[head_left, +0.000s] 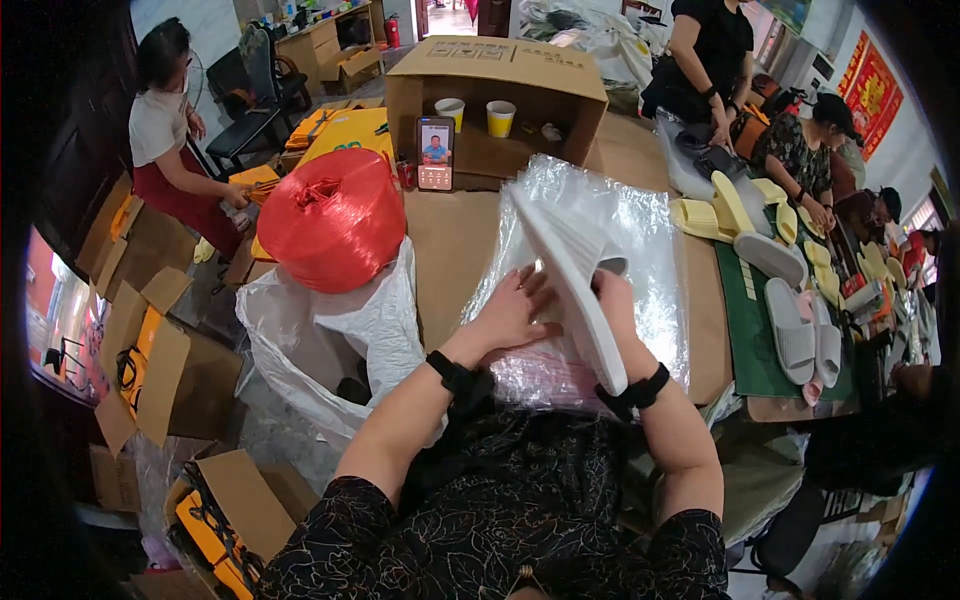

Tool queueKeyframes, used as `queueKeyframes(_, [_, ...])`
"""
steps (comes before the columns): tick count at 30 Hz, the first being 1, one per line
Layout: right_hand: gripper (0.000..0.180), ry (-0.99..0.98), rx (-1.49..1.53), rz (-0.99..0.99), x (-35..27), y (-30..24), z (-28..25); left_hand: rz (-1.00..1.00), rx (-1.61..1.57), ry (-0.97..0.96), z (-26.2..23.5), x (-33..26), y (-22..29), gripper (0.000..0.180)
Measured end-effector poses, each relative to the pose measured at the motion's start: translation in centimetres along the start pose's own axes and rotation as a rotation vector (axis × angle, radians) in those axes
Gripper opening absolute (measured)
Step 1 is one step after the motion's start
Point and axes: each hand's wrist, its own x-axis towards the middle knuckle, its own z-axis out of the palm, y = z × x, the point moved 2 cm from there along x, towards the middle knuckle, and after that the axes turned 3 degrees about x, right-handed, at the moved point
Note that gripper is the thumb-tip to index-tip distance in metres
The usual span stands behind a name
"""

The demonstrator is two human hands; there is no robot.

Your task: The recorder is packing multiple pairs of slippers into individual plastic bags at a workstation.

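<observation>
A pale grey slide slipper [577, 290] is tilted up on edge, gripped by my right hand [618, 312]; that hand's fingers are partly hidden behind the sole and strap. Below lies a thick stack of clear plastic bags [648, 280], shiny and wrinkled, covering the middle of the cardboard-coloured tabletop. My left hand [512, 312] rests on these bags just left of the slipper, fingers spread and holding nothing that I can see. Both wrists wear black bands.
A large red roll of plastic twine [335, 218] stands left, above a white sack [300, 325]. A phone [435, 153] leans against an open carton [495, 58] holding yellow-and-white cups. More slippers [790, 330] lie on a green mat [735, 310] at right. Other people work on both sides.
</observation>
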Motion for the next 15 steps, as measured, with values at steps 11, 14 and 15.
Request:
queueKeyframes(11, [0.049, -0.029, -0.577, 0.104, 0.7, 3.9, -4.0, -0.019, -0.008, 0.009, -0.5, -0.2, 0.4, 0.069])
queueKeyframes(14, [0.061, -0.068, -0.720, 0.073, 1.7, 4.5, -3.5, -0.039, -0.013, -0.023, -0.3, -0.1, 0.2, 0.071])
queueKeyframes(15, [0.061, -0.101, -0.750, 0.094, 2.1, 4.6, -3.2, -0.037, -0.013, -0.025, -0.3, -0.1, 0.2, 0.071])
